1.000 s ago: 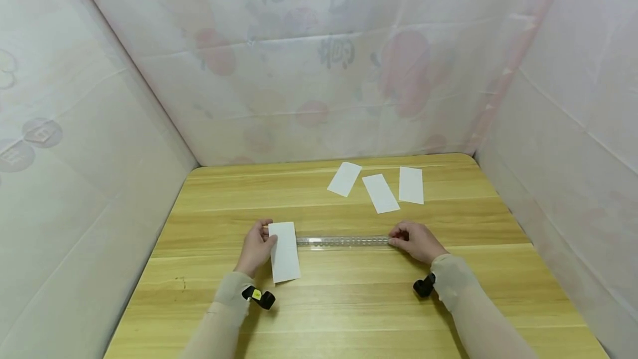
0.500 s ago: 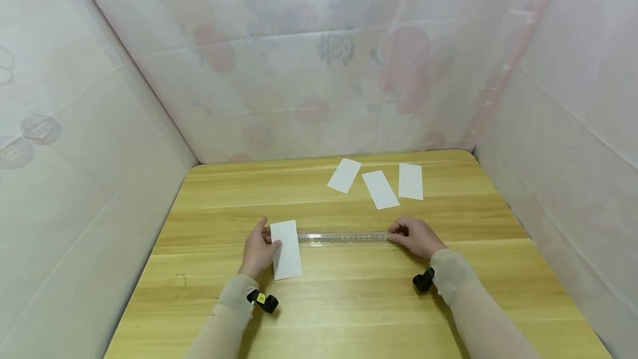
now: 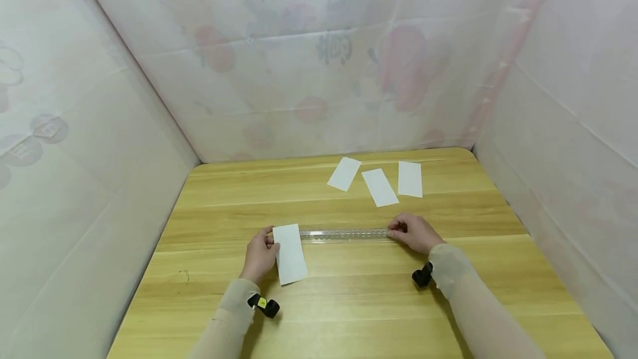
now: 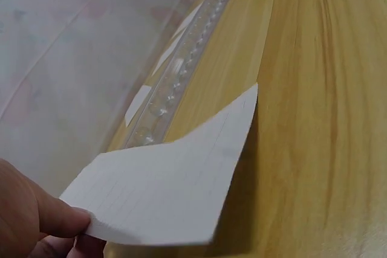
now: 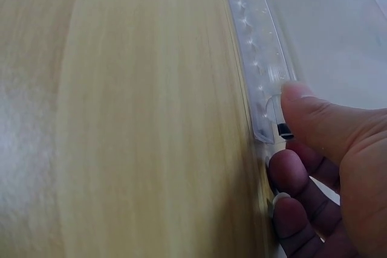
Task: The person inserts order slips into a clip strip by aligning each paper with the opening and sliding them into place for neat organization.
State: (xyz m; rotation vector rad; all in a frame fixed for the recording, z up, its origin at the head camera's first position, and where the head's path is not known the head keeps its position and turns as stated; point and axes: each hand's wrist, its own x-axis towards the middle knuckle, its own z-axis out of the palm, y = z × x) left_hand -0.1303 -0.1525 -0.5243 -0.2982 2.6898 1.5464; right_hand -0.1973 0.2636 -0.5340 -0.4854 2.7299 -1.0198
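Observation:
In the head view my left hand [image 3: 261, 254] pinches the left edge of a white paper card [image 3: 291, 256], thumb on top and fingers beneath. The card lies across the left end of a long clear plastic strip [image 3: 344, 235] with a row of round bumps. In the left wrist view the card [image 4: 169, 191] is bent, one corner raised off the table. My right hand [image 3: 416, 234] pinches the strip's right end between thumb and fingers. A small dark mark shows on the strip [image 5: 248, 46] near my right thumb. Whether my left fingers also touch the strip is hidden.
Three more white cards lie near the table's back edge: a left one [image 3: 344, 174], a middle one [image 3: 380, 187] and a right one [image 3: 410, 179]. Pale printed cloth walls [image 3: 314, 71] enclose the wooden table [image 3: 349, 303] at the back and sides.
My left hand has shifted slightly right with the card, its raised index finger has come down, and the card's angle has changed a little. My right hand keeps its hold on the strip's end.

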